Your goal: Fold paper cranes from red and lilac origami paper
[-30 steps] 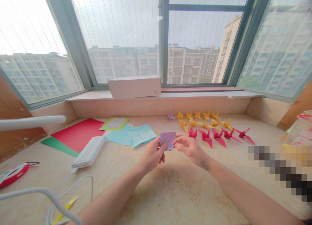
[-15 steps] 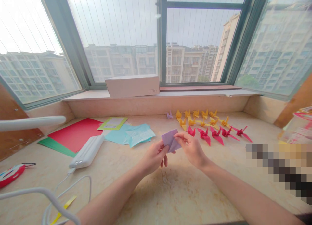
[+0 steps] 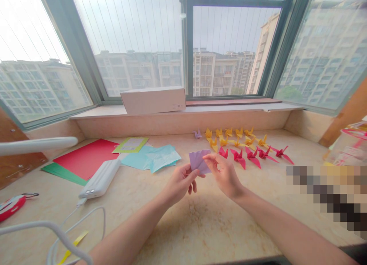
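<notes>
Pinching a small folded piece of lilac paper [image 3: 197, 158] between both hands, I have it raised above the stone counter [image 3: 200, 226], near the middle of my view. My left hand [image 3: 181, 181] grips the lower left part, thumb lying across the front and other fingers curled behind and below. My right hand [image 3: 226, 174] has its thumb and fingertips drawn close together at the upper right part of the paper, where creases fan across the surface.

Beyond my right hand stand folded cranes: five pink ones [image 3: 252, 158] in the nearest row, two rows of yellow ones [image 3: 239, 132] behind, and one lilac crane [image 3: 197, 134] at the left end of the back row. On the other side, light blue sheets [image 3: 163, 158] lie beyond my left hand, with a yellow-green packet [image 3: 131, 145] just behind them. Farther left, a red sheet [image 3: 86, 158] lies over green paper [image 3: 63, 174], and a white power bank [image 3: 100, 179] sits beside them. A white box [image 3: 153, 101] rests on the window ledge [image 3: 229, 108].
</notes>
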Demonstrator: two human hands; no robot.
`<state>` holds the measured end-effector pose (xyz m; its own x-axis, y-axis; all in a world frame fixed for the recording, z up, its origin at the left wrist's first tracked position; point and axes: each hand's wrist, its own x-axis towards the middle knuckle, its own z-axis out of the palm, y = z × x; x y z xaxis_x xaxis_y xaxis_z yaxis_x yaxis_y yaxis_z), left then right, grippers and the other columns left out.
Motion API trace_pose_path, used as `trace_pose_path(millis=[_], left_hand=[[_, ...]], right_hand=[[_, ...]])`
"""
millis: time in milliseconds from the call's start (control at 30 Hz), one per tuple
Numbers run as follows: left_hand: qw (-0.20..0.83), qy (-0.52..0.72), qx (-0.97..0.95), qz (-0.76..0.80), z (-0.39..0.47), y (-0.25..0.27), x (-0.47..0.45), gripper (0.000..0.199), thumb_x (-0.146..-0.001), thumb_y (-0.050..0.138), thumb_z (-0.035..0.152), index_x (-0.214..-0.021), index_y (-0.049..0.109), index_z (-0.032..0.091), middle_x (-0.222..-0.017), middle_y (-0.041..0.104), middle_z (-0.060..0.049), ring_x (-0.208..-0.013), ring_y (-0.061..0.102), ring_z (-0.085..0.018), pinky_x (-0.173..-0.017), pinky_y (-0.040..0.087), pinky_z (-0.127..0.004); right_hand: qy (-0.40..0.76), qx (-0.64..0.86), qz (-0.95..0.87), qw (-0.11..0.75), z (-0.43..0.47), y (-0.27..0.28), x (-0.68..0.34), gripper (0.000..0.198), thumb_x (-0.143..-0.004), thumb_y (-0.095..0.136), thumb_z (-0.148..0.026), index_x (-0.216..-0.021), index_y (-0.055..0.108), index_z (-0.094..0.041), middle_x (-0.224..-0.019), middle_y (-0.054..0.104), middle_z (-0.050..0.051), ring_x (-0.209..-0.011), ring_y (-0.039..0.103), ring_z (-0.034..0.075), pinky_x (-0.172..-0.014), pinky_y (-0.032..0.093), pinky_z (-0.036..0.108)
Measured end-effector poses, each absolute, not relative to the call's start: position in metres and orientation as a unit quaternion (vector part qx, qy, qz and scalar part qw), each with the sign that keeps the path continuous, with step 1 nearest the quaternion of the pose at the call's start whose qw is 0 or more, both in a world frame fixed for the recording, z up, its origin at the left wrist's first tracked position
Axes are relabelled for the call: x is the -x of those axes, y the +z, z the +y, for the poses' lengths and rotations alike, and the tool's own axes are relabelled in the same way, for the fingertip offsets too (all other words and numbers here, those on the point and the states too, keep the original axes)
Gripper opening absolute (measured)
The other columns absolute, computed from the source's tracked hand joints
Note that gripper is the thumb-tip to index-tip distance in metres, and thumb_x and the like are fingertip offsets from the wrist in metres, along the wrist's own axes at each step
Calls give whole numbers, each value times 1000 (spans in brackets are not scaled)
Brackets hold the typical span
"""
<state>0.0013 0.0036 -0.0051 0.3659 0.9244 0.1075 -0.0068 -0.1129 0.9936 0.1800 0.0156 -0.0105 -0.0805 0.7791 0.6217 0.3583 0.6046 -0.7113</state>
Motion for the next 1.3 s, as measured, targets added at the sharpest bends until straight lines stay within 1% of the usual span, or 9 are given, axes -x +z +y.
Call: trace_pose_path(millis=[133, 233, 367, 500, 567, 700, 800, 1033, 1300], left_hand=[[558, 429, -608, 366, 5, -5, -1, 34, -85, 63, 46, -92, 65, 12, -92, 73, -12, -41, 58, -8, -35, 36, -19], [561, 426, -609, 366, 5, -1, -1, 37, -85, 62, 48, -91, 66, 12, -91, 73, -12, -40, 58, -8, -35, 35, -19], [563, 425, -602, 375, 2, 5, 0, 36, -87, 60, 48, -89, 65, 13, -89, 72, -10, -40, 58, -8, -37, 34, -20], [586, 421, -584, 372, 1, 6, 2, 38, -87, 60, 50, -84, 64, 13, -66, 66, -4, -39, 53, -8, -38, 32, -20], [601, 423, -572, 365, 2, 5, 3, 38, -87, 60, 50, -81, 63, 13, -58, 60, 0, -39, 50, -8, -39, 31, -20], [624, 430, -554, 346, 4, 2, 4, 38, -86, 61, 50, -75, 60, 14, -57, 55, 2, -38, 45, -6, -39, 29, -20], [631, 432, -547, 340, 6, 0, 6, 37, -86, 62, 50, -78, 60, 14, -62, 58, 1, -39, 46, -6, -38, 29, -21], [650, 391, -566, 323, 7, -1, 8, 37, -89, 59, 48, -101, 63, 13, -92, 69, -8, -45, 54, -6, -40, 35, -20], [594, 376, -618, 352, 5, 4, 6, 44, -92, 54, 49, -112, 65, 12, -102, 72, -15, -47, 56, -7, -40, 38, -19]], right_hand=[[286, 401, -640, 590, 17, -15, -176, 31, -92, 57, -48, -110, 62, -23, -75, 63, 1, -69, 60, 18, -65, 48, 29], [365, 383, -599, 602, 20, -15, -175, 51, -88, 62, -51, -129, 50, -22, -66, 58, -4, -61, 57, 15, -59, 45, 27], [457, 338, -598, 565, 19, -11, -176, 68, -86, 65, -50, -142, 40, -22, -89, 69, 3, -84, 66, 19, -77, 51, 31], [462, 325, -614, 551, 16, -8, -177, 68, -86, 67, -43, -144, 36, -25, -105, 70, 7, -95, 67, 21, -89, 50, 37], [440, 327, -627, 553, 15, -7, -179, 59, -87, 66, -40, -139, 40, -26, -106, 71, 6, -94, 68, 20, -88, 51, 38], [361, 367, -652, 557, 21, -8, -183, 34, -85, 68, -40, -114, 61, -23, -107, 70, 7, -91, 66, 20, -84, 52, 36], [330, 396, -663, 543, 26, -9, -186, 34, -81, 71, -43, -109, 67, -22, -105, 71, 7, -87, 64, 20, -81, 52, 37], [319, 414, -703, 482, 34, -11, -195, 28, -81, 69, -46, -88, 78, -20, -81, 74, 5, -76, 61, 20, -75, 48, 35], [317, 445, -703, 456, 34, -8, -198, 30, -82, 67, -48, -88, 78, -20, -84, 74, 5, -82, 61, 22, -77, 46, 35]])
